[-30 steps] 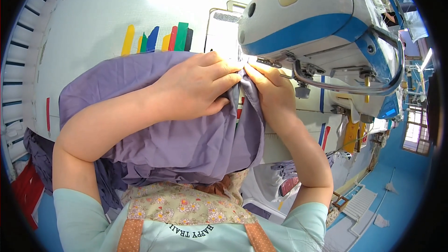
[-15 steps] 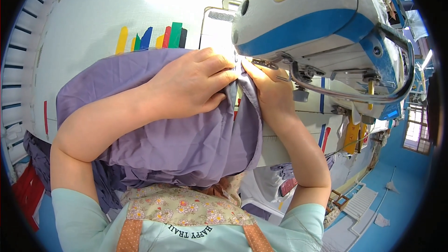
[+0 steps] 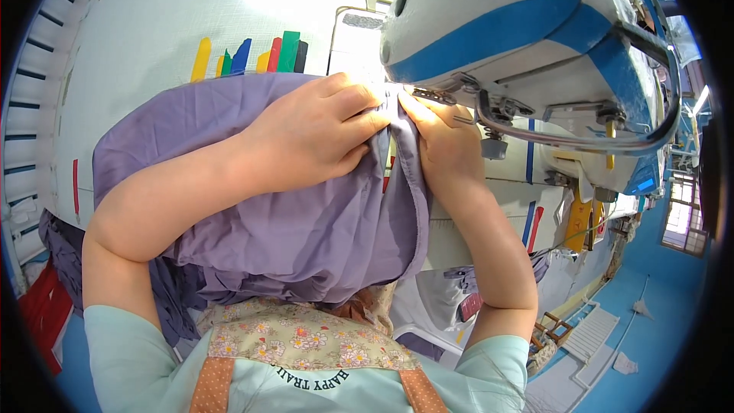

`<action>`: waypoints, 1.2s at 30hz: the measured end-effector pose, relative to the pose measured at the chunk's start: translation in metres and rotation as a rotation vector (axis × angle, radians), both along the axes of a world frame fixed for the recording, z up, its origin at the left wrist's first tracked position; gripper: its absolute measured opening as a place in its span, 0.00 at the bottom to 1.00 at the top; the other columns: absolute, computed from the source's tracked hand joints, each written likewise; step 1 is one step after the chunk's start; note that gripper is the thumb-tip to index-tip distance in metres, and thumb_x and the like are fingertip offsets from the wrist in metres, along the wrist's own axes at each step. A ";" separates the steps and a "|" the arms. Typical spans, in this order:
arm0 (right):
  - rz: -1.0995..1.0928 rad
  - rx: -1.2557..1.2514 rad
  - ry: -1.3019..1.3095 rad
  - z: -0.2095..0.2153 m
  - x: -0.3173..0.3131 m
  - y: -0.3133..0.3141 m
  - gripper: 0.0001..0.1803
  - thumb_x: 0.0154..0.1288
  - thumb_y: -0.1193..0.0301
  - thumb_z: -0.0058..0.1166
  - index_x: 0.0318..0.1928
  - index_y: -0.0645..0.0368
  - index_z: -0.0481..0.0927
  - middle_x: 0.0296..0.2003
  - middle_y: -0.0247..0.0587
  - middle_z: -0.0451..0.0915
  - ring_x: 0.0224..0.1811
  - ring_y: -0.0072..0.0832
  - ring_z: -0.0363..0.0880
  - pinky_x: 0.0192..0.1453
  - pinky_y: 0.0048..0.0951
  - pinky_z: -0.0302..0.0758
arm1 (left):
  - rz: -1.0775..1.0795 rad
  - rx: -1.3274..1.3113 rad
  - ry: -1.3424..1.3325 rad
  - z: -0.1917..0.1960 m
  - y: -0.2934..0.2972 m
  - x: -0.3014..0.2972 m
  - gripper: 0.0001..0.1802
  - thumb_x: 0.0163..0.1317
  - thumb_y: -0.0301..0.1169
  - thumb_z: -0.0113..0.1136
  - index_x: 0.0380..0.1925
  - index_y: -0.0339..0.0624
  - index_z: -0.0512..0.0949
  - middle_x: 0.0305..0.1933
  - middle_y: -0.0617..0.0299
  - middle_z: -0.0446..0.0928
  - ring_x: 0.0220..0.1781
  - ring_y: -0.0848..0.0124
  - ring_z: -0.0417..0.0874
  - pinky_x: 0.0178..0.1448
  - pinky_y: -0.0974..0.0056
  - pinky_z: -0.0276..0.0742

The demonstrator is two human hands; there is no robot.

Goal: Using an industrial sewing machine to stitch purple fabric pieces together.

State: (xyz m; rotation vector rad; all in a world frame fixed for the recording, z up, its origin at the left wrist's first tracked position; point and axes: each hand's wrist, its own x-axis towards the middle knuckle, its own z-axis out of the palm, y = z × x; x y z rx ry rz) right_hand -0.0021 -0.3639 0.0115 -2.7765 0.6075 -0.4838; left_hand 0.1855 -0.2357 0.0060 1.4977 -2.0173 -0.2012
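A large piece of purple cloth lies over the white sewing table and hangs down into my lap. My left hand presses flat on the cloth, fingers pointing toward the needle area. My right hand pinches the folded edge of the cloth just under the head of the white and blue sewing machine. Both hands meet at the cloth's edge near the presser foot, which is mostly hidden by my fingers and the machine.
Coloured tape strips are stuck on the table behind the cloth. More purple fabric hangs off the left edge by a red bin. A blue floor with a white grate lies to the right.
My view has come closer to the machine. Both hands have pushed the cloth edge slightly farther in under the machine head.
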 end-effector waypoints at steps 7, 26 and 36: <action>-0.043 0.096 -0.010 0.000 -0.003 0.000 0.17 0.61 0.79 0.55 0.51 0.56 0.85 0.44 0.46 0.84 0.44 0.44 0.81 0.50 0.41 0.77 | 0.007 -0.008 0.019 -0.001 0.001 -0.001 0.29 0.48 0.23 0.65 0.55 0.44 0.77 0.53 0.56 0.74 0.56 0.53 0.76 0.61 0.53 0.75; -0.181 1.780 -0.509 0.024 -0.052 0.095 0.39 0.71 0.48 0.53 0.65 0.72 0.67 0.34 0.47 0.85 0.39 0.32 0.87 0.50 0.31 0.83 | 0.438 0.134 -0.057 0.023 0.164 0.007 0.28 0.54 0.32 0.70 0.56 0.38 0.77 0.59 0.50 0.78 0.65 0.51 0.76 0.69 0.52 0.71; -0.560 1.187 0.656 0.057 -0.173 0.116 0.37 0.56 0.50 0.67 0.58 0.65 0.79 0.47 0.44 0.83 0.46 0.28 0.82 0.52 0.30 0.78 | 0.563 0.115 -0.213 0.000 0.197 0.058 0.33 0.62 0.37 0.63 0.67 0.44 0.70 0.73 0.57 0.68 0.77 0.56 0.63 0.78 0.53 0.58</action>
